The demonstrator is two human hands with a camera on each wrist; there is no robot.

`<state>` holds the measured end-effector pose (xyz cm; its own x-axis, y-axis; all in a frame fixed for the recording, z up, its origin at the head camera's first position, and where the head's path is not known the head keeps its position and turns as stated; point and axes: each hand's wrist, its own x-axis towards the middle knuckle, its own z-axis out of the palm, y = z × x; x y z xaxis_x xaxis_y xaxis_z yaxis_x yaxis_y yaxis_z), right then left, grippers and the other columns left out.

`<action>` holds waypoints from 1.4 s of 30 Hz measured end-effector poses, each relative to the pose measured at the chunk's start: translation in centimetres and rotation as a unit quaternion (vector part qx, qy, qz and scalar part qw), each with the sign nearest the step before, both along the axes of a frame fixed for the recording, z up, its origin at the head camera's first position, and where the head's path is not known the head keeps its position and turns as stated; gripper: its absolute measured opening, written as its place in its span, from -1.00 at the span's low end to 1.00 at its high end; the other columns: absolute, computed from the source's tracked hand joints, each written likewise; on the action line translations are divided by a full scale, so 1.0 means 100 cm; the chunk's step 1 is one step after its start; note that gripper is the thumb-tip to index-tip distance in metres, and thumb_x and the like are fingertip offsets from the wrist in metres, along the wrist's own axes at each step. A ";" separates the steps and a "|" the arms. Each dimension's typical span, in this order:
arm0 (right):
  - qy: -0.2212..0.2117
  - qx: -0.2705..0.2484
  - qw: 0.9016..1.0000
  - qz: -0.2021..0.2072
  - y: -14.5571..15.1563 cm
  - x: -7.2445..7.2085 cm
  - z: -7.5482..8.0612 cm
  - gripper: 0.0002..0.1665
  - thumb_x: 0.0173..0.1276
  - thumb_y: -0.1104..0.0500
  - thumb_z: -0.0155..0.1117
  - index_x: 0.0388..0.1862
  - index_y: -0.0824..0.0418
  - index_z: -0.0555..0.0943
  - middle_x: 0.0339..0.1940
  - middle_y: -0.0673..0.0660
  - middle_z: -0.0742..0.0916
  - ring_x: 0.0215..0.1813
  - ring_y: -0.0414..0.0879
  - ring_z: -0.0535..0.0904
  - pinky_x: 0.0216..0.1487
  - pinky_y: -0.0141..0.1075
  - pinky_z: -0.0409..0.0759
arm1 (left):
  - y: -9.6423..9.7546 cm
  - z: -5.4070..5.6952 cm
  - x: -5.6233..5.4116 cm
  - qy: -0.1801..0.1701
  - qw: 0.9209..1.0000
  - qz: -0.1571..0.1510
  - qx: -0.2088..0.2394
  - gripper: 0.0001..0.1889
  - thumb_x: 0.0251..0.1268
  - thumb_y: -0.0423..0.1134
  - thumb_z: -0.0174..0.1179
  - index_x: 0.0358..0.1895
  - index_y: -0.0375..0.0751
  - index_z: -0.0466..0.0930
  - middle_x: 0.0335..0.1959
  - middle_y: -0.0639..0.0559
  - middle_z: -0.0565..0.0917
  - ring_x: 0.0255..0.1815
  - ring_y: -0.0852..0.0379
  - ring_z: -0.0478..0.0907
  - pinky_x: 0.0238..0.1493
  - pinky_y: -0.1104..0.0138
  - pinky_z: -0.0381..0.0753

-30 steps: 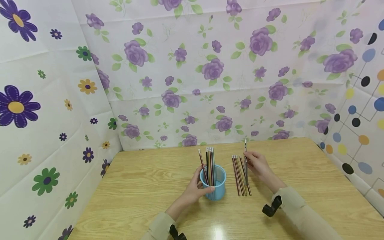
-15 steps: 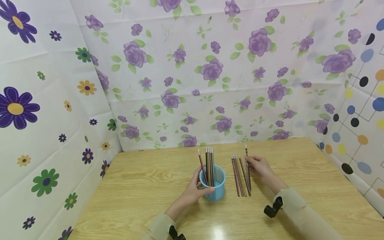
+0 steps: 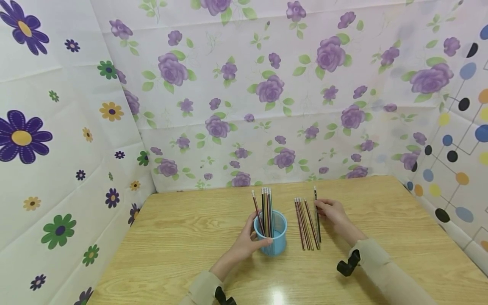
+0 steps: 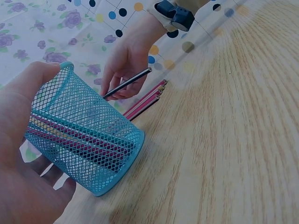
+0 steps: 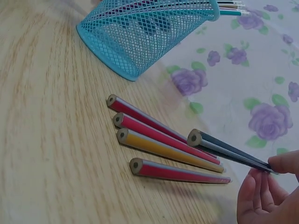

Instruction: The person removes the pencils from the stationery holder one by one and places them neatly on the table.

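Note:
A blue mesh pencil cup [image 3: 280, 245] stands on the table with several pencils [image 3: 267, 203] upright in it, eraser ends up. My left hand [image 3: 244, 245] grips the cup from its left side, thumb across the front. Between thumb and fingers, my right hand [image 3: 332, 212] pinches a dark pencil [image 5: 229, 151] near its eraser end. The pencil's unsharpened end points toward me and appears slightly raised off the table. Just left of it lies a row of several pencils, among them a yellow pencil [image 5: 168, 151] and a red pencil [image 5: 182, 171].
The wooden table [image 3: 183, 237] reaches back to a wall cloth [image 3: 236, 106] printed with purple roses. A flowered cloth [image 3: 72, 140] hangs at the left and a dotted cloth [image 3: 453, 161] at the right.
My right hand has lowered the dark pencil and shifted it slightly right and nearer, from over the row to beside its right end. The left hand stays on the cup.

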<state>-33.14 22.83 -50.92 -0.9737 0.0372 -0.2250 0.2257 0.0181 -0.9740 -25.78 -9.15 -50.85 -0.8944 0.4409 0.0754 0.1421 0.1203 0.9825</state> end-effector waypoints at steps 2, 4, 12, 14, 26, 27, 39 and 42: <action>-0.001 0.013 1.000 0.000 0.001 0.001 0.000 -0.38 0.55 0.08 0.15 0.39 0.48 0.34 -0.08 0.06 0.61 -0.22 -0.20 0.56 -0.22 -0.41 0.65 | 0.000 0.000 0.000 -0.001 1.000 -0.001 0.000 -0.03 0.31 -0.13 0.36 0.62 0.02 -0.13 0.56 -0.27 0.08 0.52 -0.26 0.12 0.48 -0.06 0.16; -0.001 0.028 1.000 0.000 0.002 0.001 -0.002 -0.39 0.55 0.09 0.15 0.36 0.49 0.36 -0.09 0.08 0.62 -0.24 -0.20 0.56 -0.23 -0.39 0.65 | 0.000 0.000 0.000 -0.001 1.000 -0.002 0.002 -0.03 0.31 -0.13 0.36 0.62 0.01 -0.14 0.56 -0.28 0.08 0.52 -0.27 0.11 0.48 -0.07 0.16; -0.005 0.074 0.997 0.002 0.006 0.001 -0.008 -0.45 0.55 0.11 0.14 0.30 0.50 0.39 -0.16 0.14 0.66 -0.29 -0.18 0.56 -0.33 -0.36 0.64 | 0.001 0.000 -0.001 0.005 1.000 -0.007 0.006 -0.03 0.30 -0.13 0.37 0.62 0.00 -0.13 0.56 -0.28 0.08 0.53 -0.27 0.10 0.49 -0.07 0.15; -0.002 0.083 0.997 0.003 0.006 0.001 -0.009 -0.44 0.55 0.11 0.14 0.30 0.52 0.38 -0.16 0.17 0.67 -0.30 -0.17 0.56 -0.33 -0.35 0.65 | 0.001 0.000 -0.001 0.006 1.000 -0.009 0.007 -0.03 0.30 -0.12 0.36 0.62 0.00 -0.12 0.56 -0.28 0.08 0.53 -0.25 0.10 0.49 -0.06 0.15; 0.015 0.141 0.990 0.002 0.003 0.004 -0.010 -0.54 0.52 0.18 0.15 0.21 0.52 0.47 -0.18 0.22 0.66 -0.33 -0.15 0.57 -0.32 -0.34 0.67 | 0.000 -0.002 0.000 0.006 1.000 -0.009 0.011 -0.02 0.30 -0.12 0.37 0.62 -0.07 -0.13 0.55 -0.27 0.09 0.52 -0.26 0.11 0.49 -0.07 0.14; 0.015 0.144 0.990 0.002 0.003 0.004 -0.010 -0.55 0.52 0.18 0.15 0.19 0.51 0.48 -0.19 0.21 0.66 -0.33 -0.15 0.57 -0.32 -0.34 0.67 | 0.000 -0.002 0.000 0.007 1.000 -0.009 0.012 -0.02 0.30 -0.12 0.37 0.62 -0.09 -0.13 0.55 -0.27 0.09 0.52 -0.26 0.11 0.49 -0.07 0.14; 0.023 0.179 0.984 0.011 0.001 -0.001 -0.012 -0.62 0.48 0.22 0.17 0.07 0.53 0.55 -0.29 0.19 0.67 -0.40 -0.14 0.57 -0.40 -0.35 0.65 | 0.000 -0.001 0.000 0.006 1.000 -0.004 0.012 -0.01 0.29 -0.10 0.38 0.62 0.01 -0.13 0.56 -0.28 0.08 0.53 -0.25 0.10 0.49 -0.05 0.15; 0.031 0.190 0.981 0.014 -0.001 -0.001 -0.012 -0.63 0.48 0.23 0.17 0.04 0.55 0.55 -0.30 0.21 0.67 -0.41 -0.13 0.57 -0.42 -0.33 0.65 | 0.000 -0.002 0.000 0.004 1.000 -0.002 0.010 -0.01 0.29 -0.10 0.38 0.62 -0.01 -0.13 0.56 -0.28 0.07 0.52 -0.26 0.11 0.49 -0.05 0.15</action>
<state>-33.24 22.69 -52.07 -0.9868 0.0800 -0.1408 0.1609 0.3873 -0.9078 -25.83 -9.18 -51.01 -0.8922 0.4422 0.0917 0.1507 0.1001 0.9835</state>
